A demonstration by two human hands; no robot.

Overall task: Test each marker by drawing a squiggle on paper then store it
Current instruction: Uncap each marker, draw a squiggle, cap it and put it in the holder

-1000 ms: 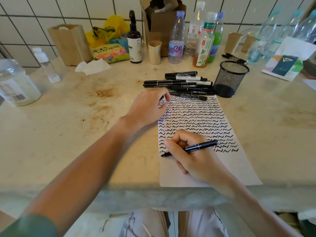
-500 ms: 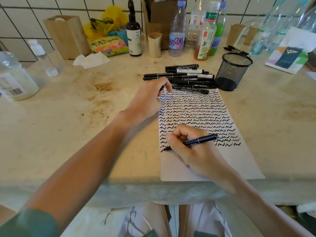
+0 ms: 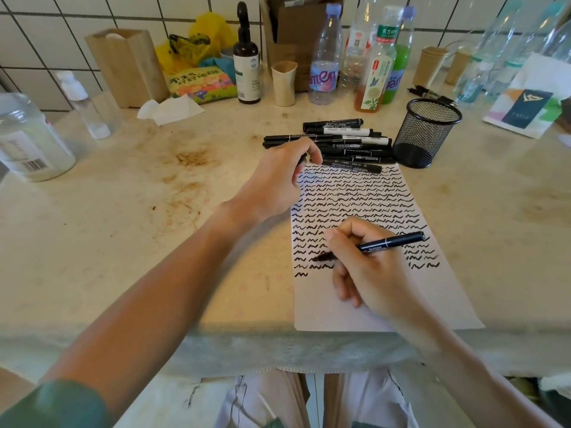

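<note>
A white sheet of paper (image 3: pixel 386 307) lies at the table's front edge, covered in rows of black squiggles. My right hand (image 3: pixel 370 270) grips a black marker (image 3: pixel 392 242), its uncapped tip just above the lowest rows near the sheet's left side. A single short squiggle (image 3: pixel 301 274) starts a new row at the left edge. My left hand (image 3: pixel 278 183) rests on the sheet's top left corner, fingers curled around a small dark piece that looks like the marker's cap. A pile of black markers (image 3: pixel 340 143) lies beyond the sheet. A black mesh pen cup (image 3: pixel 428 131) stands to their right.
Bottles (image 3: pixel 324 57), a paper cup (image 3: pixel 284 83), a dark pump bottle (image 3: pixel 246 63), a wooden box (image 3: pixel 126 66) and a snack bag line the tiled back wall. A large clear jar (image 3: pixel 27 140) stands far left. A tissue pack (image 3: pixel 530 103) lies far right.
A new short squiggle now shows at the left edge under the last row. My right hand has shifted the marker tip up and to the right. My left hand stays on the corner.
</note>
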